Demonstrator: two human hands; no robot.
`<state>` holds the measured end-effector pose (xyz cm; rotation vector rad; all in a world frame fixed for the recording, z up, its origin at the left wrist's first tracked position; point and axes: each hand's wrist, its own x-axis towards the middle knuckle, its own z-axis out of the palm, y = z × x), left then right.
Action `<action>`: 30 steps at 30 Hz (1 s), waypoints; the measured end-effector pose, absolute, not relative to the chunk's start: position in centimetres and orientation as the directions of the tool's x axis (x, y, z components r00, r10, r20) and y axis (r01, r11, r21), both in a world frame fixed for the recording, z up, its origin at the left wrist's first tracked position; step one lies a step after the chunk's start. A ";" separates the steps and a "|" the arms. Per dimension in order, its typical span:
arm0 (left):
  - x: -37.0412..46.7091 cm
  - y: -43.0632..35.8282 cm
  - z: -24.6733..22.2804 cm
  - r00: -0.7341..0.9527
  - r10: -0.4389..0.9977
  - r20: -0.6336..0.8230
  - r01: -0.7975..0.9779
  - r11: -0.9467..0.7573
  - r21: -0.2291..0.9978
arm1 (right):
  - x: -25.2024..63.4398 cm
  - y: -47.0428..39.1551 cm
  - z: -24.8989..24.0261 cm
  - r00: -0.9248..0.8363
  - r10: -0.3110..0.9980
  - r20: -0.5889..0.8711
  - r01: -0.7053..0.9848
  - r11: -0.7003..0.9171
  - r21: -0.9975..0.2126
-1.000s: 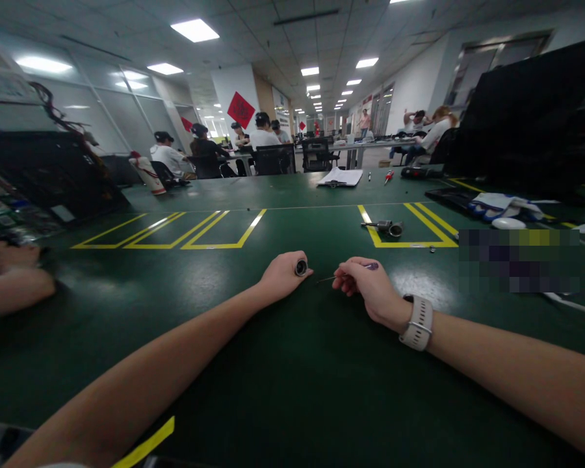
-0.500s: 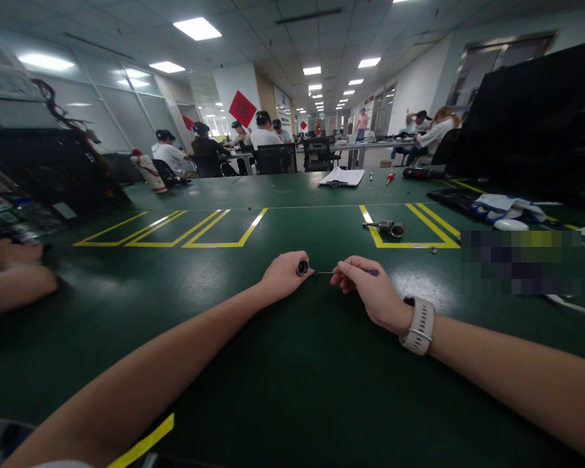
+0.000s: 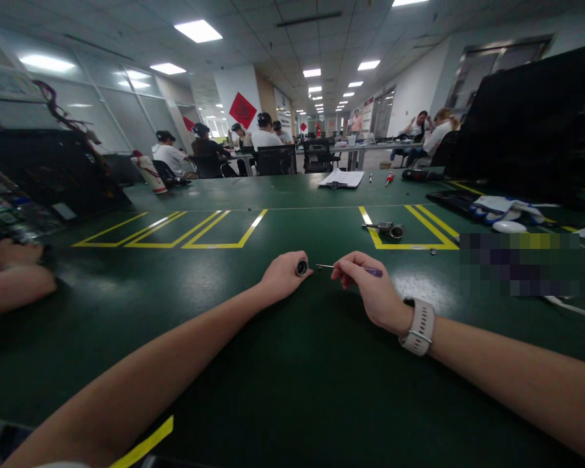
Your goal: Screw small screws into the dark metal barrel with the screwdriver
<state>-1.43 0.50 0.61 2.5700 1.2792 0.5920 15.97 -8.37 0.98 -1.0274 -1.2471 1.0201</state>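
My left hand (image 3: 283, 275) is closed around a round, hollow metal part (image 3: 301, 267), its dark open end facing me; the rest of it is hidden in the palm. Pinched in my right hand (image 3: 361, 281) is a thin screwdriver (image 3: 373, 272) with a purple handle and a slim metal shaft. The shaft points left, and its tip is just right of my left fingertips, apart from the metal part. Something small and dark shows at the tip, too small to name. Farther back, a metal fitting with a round cup end (image 3: 389, 229) lies inside a yellow-taped area.
A small metal piece (image 3: 433, 251) lies on the green table (image 3: 292, 377). Gloves (image 3: 504, 209), a white oval object (image 3: 509, 227) and a black monitor (image 3: 531, 123) are at right. A clipboard with papers (image 3: 341, 179) lies far back. Another person's hand (image 3: 12, 253) rests at left.
The screwdriver's tip has lifted slightly and drawn back from my left fingertips, with a small dark bit now visible there. My left hand stays nearly still around the metal part.
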 end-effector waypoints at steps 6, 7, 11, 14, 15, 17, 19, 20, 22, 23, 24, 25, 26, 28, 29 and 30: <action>-1.5 0.6 0.7 0.482 0.823 0.300 0.757 -0.564 0.329 | 16.5 -7.0 1.4 -0.078 0.933 0.352 0.265 0.360 -0.895; -1.5 0.7 0.7 0.466 0.832 0.302 0.766 -0.550 0.333 | 16.6 -6.6 1.4 -0.094 0.921 0.378 0.327 0.388 -0.862; -1.6 0.9 0.5 0.414 0.859 0.301 0.780 -0.505 0.369 | 17.1 -5.2 0.7 -0.234 0.904 0.358 0.472 0.428 -0.771; -1.7 1.0 0.4 0.410 0.861 0.302 0.774 -0.503 0.385 | 16.9 -5.0 0.3 -0.323 0.899 0.296 0.521 0.430 -0.737; -1.7 1.0 0.4 0.414 0.858 0.304 0.770 -0.508 0.386 | 16.8 -5.2 0.3 -0.339 0.895 0.290 0.530 0.437 -0.727; -1.7 1.0 0.4 0.420 0.854 0.308 0.766 -0.515 0.384 | 16.5 -5.8 0.3 -0.362 0.877 0.317 0.541 0.474 -0.694; -1.7 1.0 0.5 0.428 0.849 0.309 0.762 -0.523 0.382 | 16.3 -6.8 0.4 -0.398 0.838 0.373 0.553 0.544 -0.631; -1.7 0.9 0.5 0.431 0.847 0.310 0.761 -0.526 0.379 | 16.2 -7.3 0.5 -0.424 0.814 0.396 0.548 0.579 -0.604; -1.6 0.9 0.6 0.440 0.845 0.304 0.757 -0.531 0.380 | 16.1 -8.3 0.8 -0.475 0.773 0.420 0.524 0.632 -0.571; -1.6 0.9 0.6 0.447 0.843 0.298 0.755 -0.535 0.380 | 16.1 -8.6 1.1 -0.481 0.764 0.430 0.512 0.643 -0.570; -1.6 0.8 0.6 0.457 0.840 0.291 0.749 -0.540 0.383 | 16.1 -8.9 1.3 -0.467 0.762 0.449 0.499 0.646 -0.578; -1.6 0.8 0.6 0.473 0.835 0.282 0.739 -0.550 0.388 | 16.1 -9.1 1.6 -0.435 0.764 0.476 0.480 0.644 -0.596; -1.6 0.7 0.6 0.493 0.826 0.275 0.727 -0.564 0.392 | 16.1 -9.3 1.9 -0.393 0.770 0.503 0.453 0.638 -0.623; -1.5 0.5 0.7 0.538 0.797 0.275 0.702 -0.604 0.377 | 16.1 -9.4 2.3 -0.309 0.785 0.537 0.372 0.619 -0.692; -1.5 0.4 0.7 0.560 0.780 0.279 0.691 -0.626 0.362 | 16.1 -9.5 2.5 -0.284 0.796 0.535 0.328 0.605 -0.725; -1.5 0.3 0.8 0.580 0.763 0.284 0.681 -0.646 0.344 | 16.1 -9.4 2.6 -0.269 0.807 0.526 0.295 0.588 -0.753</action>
